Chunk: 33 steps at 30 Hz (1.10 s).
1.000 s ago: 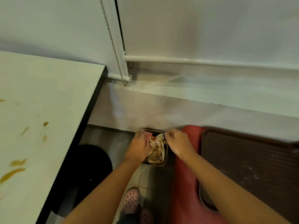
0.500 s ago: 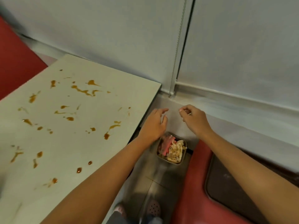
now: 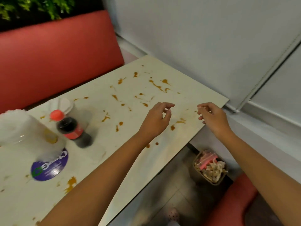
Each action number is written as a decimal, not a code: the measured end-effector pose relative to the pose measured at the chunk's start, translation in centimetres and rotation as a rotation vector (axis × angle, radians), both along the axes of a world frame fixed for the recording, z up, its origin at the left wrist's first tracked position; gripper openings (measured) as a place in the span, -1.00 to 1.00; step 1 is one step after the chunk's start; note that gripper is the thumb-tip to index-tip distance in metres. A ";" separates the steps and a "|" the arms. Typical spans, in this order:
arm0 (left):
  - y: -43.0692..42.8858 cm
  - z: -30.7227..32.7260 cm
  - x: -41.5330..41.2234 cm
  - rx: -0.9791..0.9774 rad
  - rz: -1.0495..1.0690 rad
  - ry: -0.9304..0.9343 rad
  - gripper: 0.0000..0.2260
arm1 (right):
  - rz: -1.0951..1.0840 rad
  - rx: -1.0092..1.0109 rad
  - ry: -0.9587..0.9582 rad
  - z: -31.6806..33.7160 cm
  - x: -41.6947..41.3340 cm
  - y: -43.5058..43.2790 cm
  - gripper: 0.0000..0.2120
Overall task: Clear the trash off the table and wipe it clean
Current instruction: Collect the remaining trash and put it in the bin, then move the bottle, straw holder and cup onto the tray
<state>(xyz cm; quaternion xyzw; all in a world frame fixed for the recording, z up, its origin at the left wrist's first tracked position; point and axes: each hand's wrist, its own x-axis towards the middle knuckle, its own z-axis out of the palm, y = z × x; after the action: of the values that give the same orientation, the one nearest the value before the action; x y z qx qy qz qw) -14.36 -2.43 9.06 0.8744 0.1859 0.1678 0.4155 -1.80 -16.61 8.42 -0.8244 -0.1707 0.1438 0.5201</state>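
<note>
Here the desk [image 3: 146,160] is a pale cream slab running from the 8 o'clock corner of the view up toward 1 o'clock, and its top is spattered with orange-brown sauce stains [image 3: 156,85], thickest toward the far end near the wall and scattered again along the near edge. On the floor at 4 o'clock, just beyond the desk's edge, stands a small bin [image 3: 210,168] filled to the rim with crumpled pale wrappers and a pink scrap. At 9 o'clock on the desk stands a dark cola bottle [image 3: 71,128] with a red cap, upright; just behind it is a white lidded cup [image 3: 68,105], and close to its 8 o'clock side a blurred white plastic bag [image 3: 21,129] lies partly over a round purple sticker [image 3: 48,165]. The left hand [image 3: 154,121] hovers above the middle of the desk with its fingers loosely curled and slightly spread, holding nothing and touching nothing. The right hand [image 3: 211,118] hangs at 2 o'clock over the desk's right edge, fingers likewise half curled and apart, empty as well. A red bench back [image 3: 57,54] runs across 10 o'clock, with green foliage above it, and another red seat [image 3: 236,198] shows at 5 o'clock beside the bin.
</note>
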 end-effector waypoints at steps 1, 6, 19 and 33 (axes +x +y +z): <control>0.8 -0.2 -1.7 -0.009 0.025 0.000 -0.75 | 0.021 -0.006 0.009 -0.2 -1.3 1.1 -0.90; 3.7 -1.6 -10.7 -0.046 0.149 0.030 -0.76 | 0.108 -0.011 0.082 -1.5 -8.5 5.9 -0.88; 8.1 -3.3 -28.0 -0.050 0.347 0.106 -0.76 | 0.300 -0.049 0.160 -4.6 -23.1 13.4 -0.87; 13.8 -0.7 -25.9 -0.092 0.540 -0.013 -0.52 | 0.489 -0.269 0.132 -4.9 -25.6 20.5 -0.36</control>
<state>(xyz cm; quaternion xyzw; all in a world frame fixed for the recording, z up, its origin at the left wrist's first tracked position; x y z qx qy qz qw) -40.27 11.33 8.41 0.7724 0.4169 0.2695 0.3963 -27.43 3.94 3.51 -0.8091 -0.3096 0.3398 0.3661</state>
